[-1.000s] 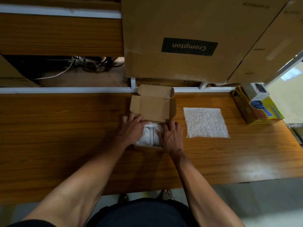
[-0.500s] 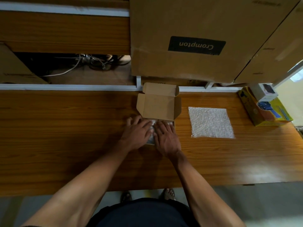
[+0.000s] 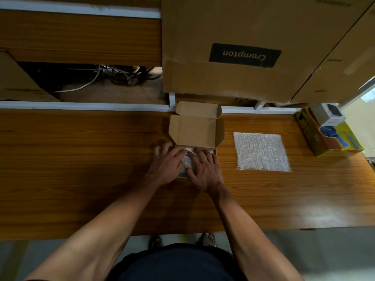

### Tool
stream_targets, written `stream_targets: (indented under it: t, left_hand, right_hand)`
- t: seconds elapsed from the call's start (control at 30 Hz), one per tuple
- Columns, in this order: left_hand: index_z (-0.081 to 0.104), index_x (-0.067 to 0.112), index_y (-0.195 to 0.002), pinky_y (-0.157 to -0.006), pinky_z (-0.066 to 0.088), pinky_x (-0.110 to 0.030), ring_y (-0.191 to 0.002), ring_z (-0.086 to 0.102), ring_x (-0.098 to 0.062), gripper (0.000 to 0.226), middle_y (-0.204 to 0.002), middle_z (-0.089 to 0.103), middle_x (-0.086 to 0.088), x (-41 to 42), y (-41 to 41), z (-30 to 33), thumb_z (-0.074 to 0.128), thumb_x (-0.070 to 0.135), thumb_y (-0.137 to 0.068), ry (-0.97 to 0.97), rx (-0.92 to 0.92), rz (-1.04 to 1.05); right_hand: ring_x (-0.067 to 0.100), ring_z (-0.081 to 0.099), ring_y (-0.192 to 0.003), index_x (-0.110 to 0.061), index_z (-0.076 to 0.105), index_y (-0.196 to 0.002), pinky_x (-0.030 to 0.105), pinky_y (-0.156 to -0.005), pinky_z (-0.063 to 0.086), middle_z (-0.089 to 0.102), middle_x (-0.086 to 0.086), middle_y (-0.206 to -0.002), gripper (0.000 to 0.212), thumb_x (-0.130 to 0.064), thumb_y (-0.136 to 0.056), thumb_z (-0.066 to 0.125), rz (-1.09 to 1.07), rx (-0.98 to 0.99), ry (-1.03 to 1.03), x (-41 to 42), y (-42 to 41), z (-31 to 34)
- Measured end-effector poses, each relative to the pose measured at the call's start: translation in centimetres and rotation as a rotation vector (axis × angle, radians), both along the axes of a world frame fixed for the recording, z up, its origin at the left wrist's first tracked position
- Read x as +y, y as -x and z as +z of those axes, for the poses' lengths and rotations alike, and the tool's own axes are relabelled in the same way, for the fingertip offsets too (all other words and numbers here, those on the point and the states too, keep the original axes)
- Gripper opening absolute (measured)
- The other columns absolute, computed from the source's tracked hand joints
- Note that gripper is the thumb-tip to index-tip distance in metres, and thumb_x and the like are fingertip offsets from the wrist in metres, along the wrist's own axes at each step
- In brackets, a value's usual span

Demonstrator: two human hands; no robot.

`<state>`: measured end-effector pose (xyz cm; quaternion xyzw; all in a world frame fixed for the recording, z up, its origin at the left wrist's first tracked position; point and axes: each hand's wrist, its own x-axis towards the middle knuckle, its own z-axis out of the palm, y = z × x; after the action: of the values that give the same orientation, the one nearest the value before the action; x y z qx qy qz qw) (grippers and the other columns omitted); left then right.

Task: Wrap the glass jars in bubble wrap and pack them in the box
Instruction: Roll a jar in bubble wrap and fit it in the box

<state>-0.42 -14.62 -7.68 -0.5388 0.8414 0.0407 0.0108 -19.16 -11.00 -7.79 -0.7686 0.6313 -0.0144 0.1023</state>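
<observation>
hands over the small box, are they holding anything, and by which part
Nothing is gripped. Both the left hand and right hand press flat on top of the bubble-wrapped bundle inside the box.

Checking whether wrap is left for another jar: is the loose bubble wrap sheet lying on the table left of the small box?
No, the bubble wrap sheet lies flat on the table to the right of the small box.

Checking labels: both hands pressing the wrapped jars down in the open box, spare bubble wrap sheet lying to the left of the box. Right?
One thing is off: the spare bubble wrap sheet lies to the right of the box, not the left. The head view shows it. The rest holds: left hand and right hand both press on the wrapped jars in the open box.
</observation>
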Motion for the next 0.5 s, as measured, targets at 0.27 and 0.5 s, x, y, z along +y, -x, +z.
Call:
stream_targets:
  t: [0.27, 0.5]
  left_hand:
    - [0.044, 0.043, -0.146, -0.097, 0.034, -0.049, -0.128, 0.033, -0.026, 0.046, -0.142, 0.037, 0.004, -0.5, 0.6, -0.3, 0.042, 0.052, -0.101, -0.060, 0.083, 0.108]
    - [0.046, 0.045, -0.145, -0.099, 0.032, -0.049, -0.131, 0.030, -0.027, 0.045, -0.145, 0.030, 0.002, -1.0, 1.1, -0.4, 0.038, 0.055, -0.102, -0.088, 0.088, 0.171]
  right_hand:
    - [0.034, 0.037, -0.138, -0.035, 0.026, -0.160, 0.050, -0.111, 0.034, 0.035, 0.006, -0.158, 0.075, -0.075, -0.097, 0.027, -0.002, 0.037, -0.054, -0.9, 0.2, -0.1]
    - [0.036, 0.037, -0.135, -0.036, 0.027, -0.160, 0.050, -0.108, 0.034, 0.034, 0.009, -0.155, 0.084, -0.082, -0.090, 0.024, -0.012, 0.068, -0.068, -1.3, 0.1, 0.2]
